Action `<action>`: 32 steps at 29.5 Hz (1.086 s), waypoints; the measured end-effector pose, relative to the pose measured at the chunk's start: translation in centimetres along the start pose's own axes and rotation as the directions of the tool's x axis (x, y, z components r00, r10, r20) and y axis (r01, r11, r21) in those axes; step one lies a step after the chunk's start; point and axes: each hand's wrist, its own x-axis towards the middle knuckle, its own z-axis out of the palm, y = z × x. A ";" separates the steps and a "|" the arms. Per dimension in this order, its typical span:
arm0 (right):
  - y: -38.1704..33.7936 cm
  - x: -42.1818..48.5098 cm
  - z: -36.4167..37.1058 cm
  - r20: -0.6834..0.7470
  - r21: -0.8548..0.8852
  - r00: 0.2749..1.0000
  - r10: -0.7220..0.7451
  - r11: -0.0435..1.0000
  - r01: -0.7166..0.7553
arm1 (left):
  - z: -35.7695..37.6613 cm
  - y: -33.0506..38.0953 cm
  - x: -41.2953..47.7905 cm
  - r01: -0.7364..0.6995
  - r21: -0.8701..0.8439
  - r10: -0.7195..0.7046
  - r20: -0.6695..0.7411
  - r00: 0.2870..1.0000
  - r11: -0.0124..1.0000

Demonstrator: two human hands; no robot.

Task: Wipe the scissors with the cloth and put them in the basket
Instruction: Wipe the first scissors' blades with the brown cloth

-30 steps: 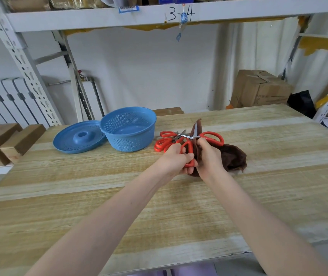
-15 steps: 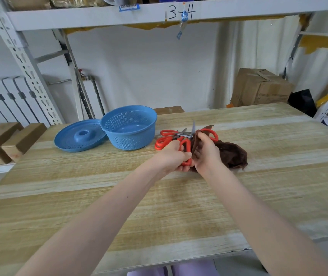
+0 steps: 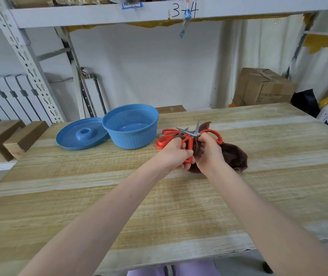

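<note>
While the left hand grips the scissors and the right hand pinches the cloth round them, a slip could cut skin.

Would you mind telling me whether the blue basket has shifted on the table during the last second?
No. The basket keeps its spot on the table, right beside the lid and close to the table's far edge.

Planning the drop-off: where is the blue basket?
Head view: the blue basket stands left of centre on the table, between the blue lid and the orange scissors.
</note>
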 end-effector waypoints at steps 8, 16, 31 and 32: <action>0.3 -0.5 0.6 -0.027 -0.060 0.999 -0.027 0.998 0.026 | -0.1 0.1 -0.4 0.016 -0.053 -0.016 0.004 1.000 0.998; 0.1 -0.5 0.6 -0.090 0.126 0.995 0.041 0.992 -0.030 | -0.2 -0.1 -0.4 0.018 -0.097 -0.020 -0.017 1.000 0.995; -2.2 -2.1 2.7 0.622 -0.352 0.473 -0.624 0.317 0.881 | -5.7 2.5 -1.1 0.104 -0.422 -0.189 -0.165 0.968 0.900; -1.4 -2.1 2.5 0.719 -0.352 0.386 -0.578 0.176 0.919 | -5.8 2.7 -1.3 0.079 -0.497 -0.183 -0.165 0.969 0.864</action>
